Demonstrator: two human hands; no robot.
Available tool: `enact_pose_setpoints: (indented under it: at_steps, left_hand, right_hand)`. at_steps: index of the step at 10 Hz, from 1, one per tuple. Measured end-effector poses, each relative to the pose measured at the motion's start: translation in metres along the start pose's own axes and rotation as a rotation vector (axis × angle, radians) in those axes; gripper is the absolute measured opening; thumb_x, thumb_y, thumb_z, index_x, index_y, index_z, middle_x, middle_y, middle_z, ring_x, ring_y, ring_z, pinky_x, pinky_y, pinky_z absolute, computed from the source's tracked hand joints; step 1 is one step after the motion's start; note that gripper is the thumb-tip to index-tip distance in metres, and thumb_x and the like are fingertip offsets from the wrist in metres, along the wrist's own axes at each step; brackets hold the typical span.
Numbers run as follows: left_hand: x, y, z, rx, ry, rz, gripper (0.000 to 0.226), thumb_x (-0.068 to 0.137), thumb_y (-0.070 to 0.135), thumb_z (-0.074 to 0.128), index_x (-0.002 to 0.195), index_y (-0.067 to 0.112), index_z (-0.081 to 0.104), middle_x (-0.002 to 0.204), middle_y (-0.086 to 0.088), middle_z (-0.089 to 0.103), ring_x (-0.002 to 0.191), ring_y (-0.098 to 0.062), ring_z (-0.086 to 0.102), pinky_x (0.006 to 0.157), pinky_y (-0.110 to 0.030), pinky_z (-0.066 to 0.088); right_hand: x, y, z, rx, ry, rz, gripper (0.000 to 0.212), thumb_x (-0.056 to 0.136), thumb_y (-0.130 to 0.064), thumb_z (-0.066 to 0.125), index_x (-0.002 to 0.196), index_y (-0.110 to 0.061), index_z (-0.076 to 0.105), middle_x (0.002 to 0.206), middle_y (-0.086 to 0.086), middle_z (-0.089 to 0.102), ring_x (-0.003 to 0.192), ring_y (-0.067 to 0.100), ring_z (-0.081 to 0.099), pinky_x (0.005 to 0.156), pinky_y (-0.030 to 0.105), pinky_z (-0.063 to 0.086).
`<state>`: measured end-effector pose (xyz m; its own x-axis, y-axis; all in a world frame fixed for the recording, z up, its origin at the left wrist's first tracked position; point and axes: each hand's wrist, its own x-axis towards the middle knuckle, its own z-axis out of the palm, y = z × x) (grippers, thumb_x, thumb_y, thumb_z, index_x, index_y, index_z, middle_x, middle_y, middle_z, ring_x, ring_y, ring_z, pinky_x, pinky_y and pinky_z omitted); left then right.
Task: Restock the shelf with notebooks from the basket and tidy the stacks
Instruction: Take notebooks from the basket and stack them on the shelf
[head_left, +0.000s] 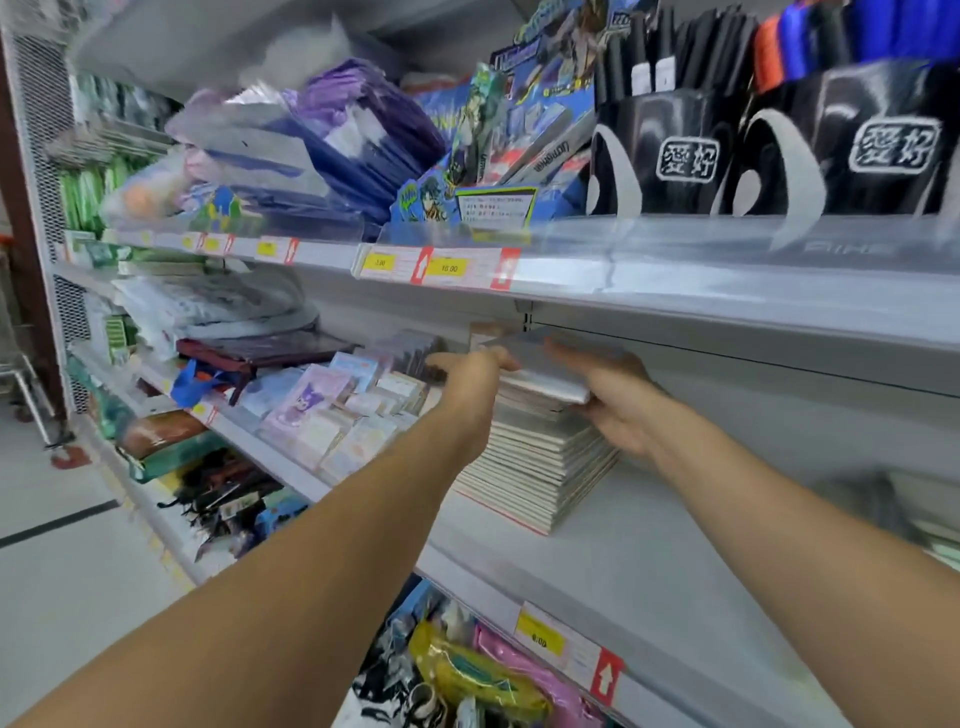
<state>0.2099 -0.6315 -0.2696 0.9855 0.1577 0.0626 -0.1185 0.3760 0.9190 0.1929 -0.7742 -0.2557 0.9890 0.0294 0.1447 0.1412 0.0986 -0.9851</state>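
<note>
1. Holding a small batch of notebooks (545, 371) between both hands, just above the notebook stack (535, 467) on the middle shelf (675, 561).
2. Your left hand (470, 384) grips the batch's left edge.
3. Your right hand (618, 410) clamps its right side, thumb on top.
4. Pastel sticker packs (332, 415) sit just left of the stack.
</note>
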Motion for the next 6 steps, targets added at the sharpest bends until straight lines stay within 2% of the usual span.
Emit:
enact_pose_setpoints:
  at_steps: [1, 2, 3, 4, 5, 6]
  left_hand:
    - [0.005, -0.005, 0.005, 0.237, 0.007, 0.001, 0.093, 0.075, 0.005, 0.061, 0.153, 0.001, 0.012, 0.147, -0.022, 0.041, 0.129, -0.038, 0.048, 0.097, -0.038, 0.041]
    - [0.029, -0.018, 0.002, 0.470, 0.062, 0.051, 0.069, 0.097, 0.010, 0.047, 0.153, 0.004, 0.006, 0.147, -0.018, 0.040, 0.122, -0.032, 0.048, 0.092, -0.032, 0.039]
    - [0.047, -0.020, 0.008, 0.530, 0.064, 0.120, 0.058, 0.098, 0.014, 0.047, 0.146, 0.003, 0.016, 0.130, -0.014, 0.049, 0.102, -0.022, 0.046, 0.085, -0.029, 0.037]
    - [0.060, -0.019, 0.013, 0.591, 0.061, 0.146, 0.055, 0.100, 0.019, 0.046, 0.146, 0.003, 0.019, 0.121, -0.013, 0.048, 0.100, -0.024, 0.046, 0.081, -0.028, 0.034]
    - [0.070, -0.025, 0.011, 0.759, 0.064, 0.177, 0.048, 0.100, 0.014, 0.046, 0.143, 0.001, 0.027, 0.132, -0.017, 0.051, 0.117, -0.032, 0.053, 0.088, -0.032, 0.042]
    - [0.078, -0.029, 0.005, 0.979, 0.059, 0.208, 0.050, 0.097, 0.005, 0.046, 0.144, -0.001, 0.029, 0.137, -0.022, 0.050, 0.123, -0.036, 0.052, 0.094, -0.035, 0.044]
  right_hand:
    - [0.000, 0.026, -0.007, -0.212, -0.141, -0.027, 0.029, 0.073, -0.027, 0.086, 0.095, -0.014, 0.073, 0.093, -0.005, 0.077, 0.090, 0.008, 0.073, 0.094, 0.030, 0.054]
    - [0.012, 0.044, -0.006, -0.252, 0.028, -0.208, 0.033, 0.075, -0.019, 0.086, 0.092, -0.026, 0.058, 0.095, -0.013, 0.072, 0.088, 0.001, 0.069, 0.086, 0.021, 0.054]
    - [0.033, 0.053, -0.003, -0.304, 0.123, -0.244, 0.034, 0.086, -0.026, 0.076, 0.107, -0.018, 0.051, 0.101, -0.008, 0.064, 0.088, 0.004, 0.063, 0.075, 0.010, 0.050]
    - [0.061, 0.064, 0.000, -0.397, 0.188, -0.201, 0.078, 0.090, -0.046, 0.067, 0.142, 0.000, 0.031, 0.124, 0.006, 0.057, 0.109, 0.019, 0.058, 0.097, 0.032, 0.050]
    - [0.079, 0.068, -0.003, -0.445, 0.202, -0.177, 0.085, 0.094, -0.049, 0.059, 0.151, 0.000, 0.020, 0.145, 0.011, 0.047, 0.133, 0.026, 0.047, 0.112, 0.043, 0.039]
    - [0.093, 0.073, -0.011, -0.491, 0.223, -0.145, 0.069, 0.097, -0.048, 0.054, 0.141, 0.001, 0.032, 0.120, 0.004, 0.050, 0.130, 0.032, 0.050, 0.102, 0.037, 0.043]
